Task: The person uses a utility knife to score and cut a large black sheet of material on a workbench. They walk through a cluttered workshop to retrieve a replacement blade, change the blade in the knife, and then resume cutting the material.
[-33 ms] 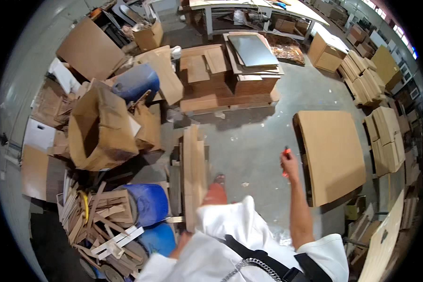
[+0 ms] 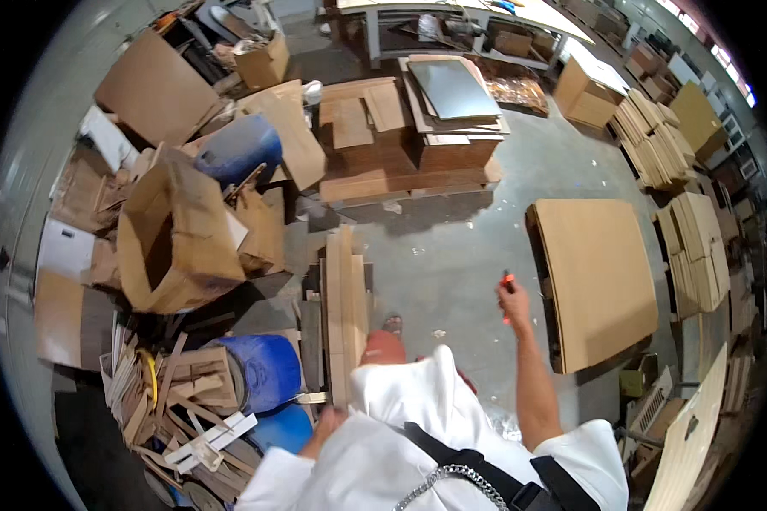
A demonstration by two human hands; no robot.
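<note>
My right hand [image 2: 513,303] is closed around a slim orange tool [image 2: 509,279] with a dark end. Its exact kind is too small to make out. The tool sticks out above and below the fist, held over the grey floor beside a stack of flat brown boards [image 2: 596,281]. My left hand [image 2: 329,419] hangs low by my shirt, next to the near end of some long wooden planks [image 2: 341,315]. Its fingers are too unclear to read, and I see nothing in it.
Left lie a big open cardboard box [image 2: 213,281], blue barrels [image 2: 268,366] and a heap of scrap wood [image 2: 175,400]. Ahead stands a pallet of boards [image 2: 409,183] below a workbench [image 2: 537,19]. Stacked panels [image 2: 694,251] line the right side.
My right hand, still round the orange tool, sits slightly lower and further left in view. The whole scene has shifted a little left. My left hand shows a bit more.
</note>
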